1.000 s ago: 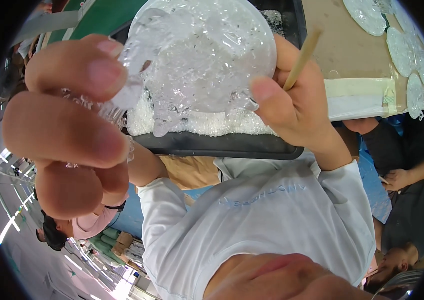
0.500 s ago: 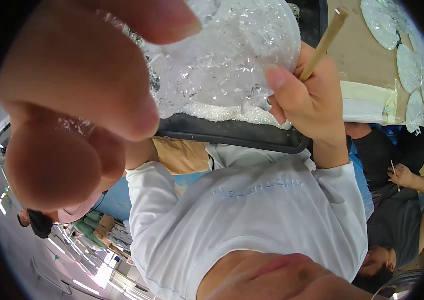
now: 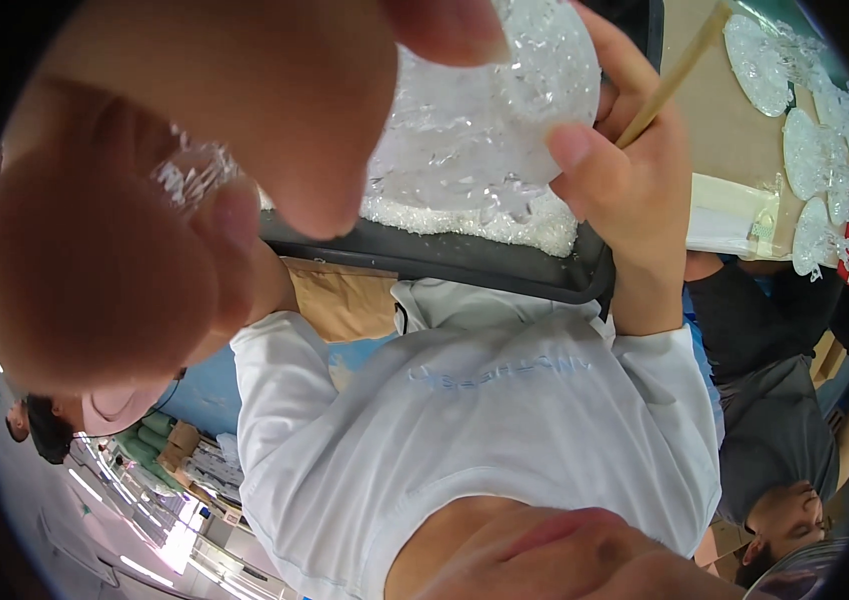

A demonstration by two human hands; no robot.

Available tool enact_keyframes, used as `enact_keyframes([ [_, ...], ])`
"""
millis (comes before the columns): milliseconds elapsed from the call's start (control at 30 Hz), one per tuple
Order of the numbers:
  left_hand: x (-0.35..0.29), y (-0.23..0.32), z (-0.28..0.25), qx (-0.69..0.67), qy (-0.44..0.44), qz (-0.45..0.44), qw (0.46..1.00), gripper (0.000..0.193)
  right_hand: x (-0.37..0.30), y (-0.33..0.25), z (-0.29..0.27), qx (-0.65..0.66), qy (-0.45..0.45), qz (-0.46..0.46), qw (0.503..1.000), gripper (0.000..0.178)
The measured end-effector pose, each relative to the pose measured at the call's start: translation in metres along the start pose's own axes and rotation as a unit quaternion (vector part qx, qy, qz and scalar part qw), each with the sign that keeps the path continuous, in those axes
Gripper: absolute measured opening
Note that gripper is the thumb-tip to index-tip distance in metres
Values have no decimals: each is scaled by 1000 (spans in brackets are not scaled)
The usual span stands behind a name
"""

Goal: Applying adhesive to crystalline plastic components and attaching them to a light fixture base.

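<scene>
The right hand (image 3: 625,185) grips the clear disc (image 3: 475,120) and wooden stick (image 3: 680,72) above the black tray (image 3: 445,266), toward its near-right corner; the left hand (image 3: 135,220) curls round clear pieces (image 3: 195,175). A level, steady disc likely works best.

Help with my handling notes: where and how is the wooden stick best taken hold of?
Probably pinch the wooden stick across its bare upper shaft, coming from the picture's right. It is thin and slants up and rightward from the right hand, which hides its lower end; fingers and the clear disc lie to its left.
</scene>
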State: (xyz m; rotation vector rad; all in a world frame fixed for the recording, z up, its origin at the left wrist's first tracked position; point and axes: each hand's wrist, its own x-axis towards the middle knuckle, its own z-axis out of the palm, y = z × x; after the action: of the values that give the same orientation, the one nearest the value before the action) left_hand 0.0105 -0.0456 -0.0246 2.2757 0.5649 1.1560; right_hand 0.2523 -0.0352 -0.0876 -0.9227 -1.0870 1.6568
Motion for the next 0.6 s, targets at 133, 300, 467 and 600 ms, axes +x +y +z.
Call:
enact_keyframes([
  [133, -4, 10, 3, 4, 13, -4, 1000, 28, 7, -19, 2, -23, -114, 64, 991, 77],
  [300, 3, 21, 15, 7, 18, -10, 1000, 28, 38, 30, -17, -36, -295, -419, 858, 86],
  [467, -1, 22, 16, 15, 33, -17, 999, 27, 12, -7, -8, -48, -195, 47, 978, 85],
  [600, -10, 16, 6, 20, 42, -25, 999, 26, 42, 38, -10, 37, -326, -428, 842, 83],
])
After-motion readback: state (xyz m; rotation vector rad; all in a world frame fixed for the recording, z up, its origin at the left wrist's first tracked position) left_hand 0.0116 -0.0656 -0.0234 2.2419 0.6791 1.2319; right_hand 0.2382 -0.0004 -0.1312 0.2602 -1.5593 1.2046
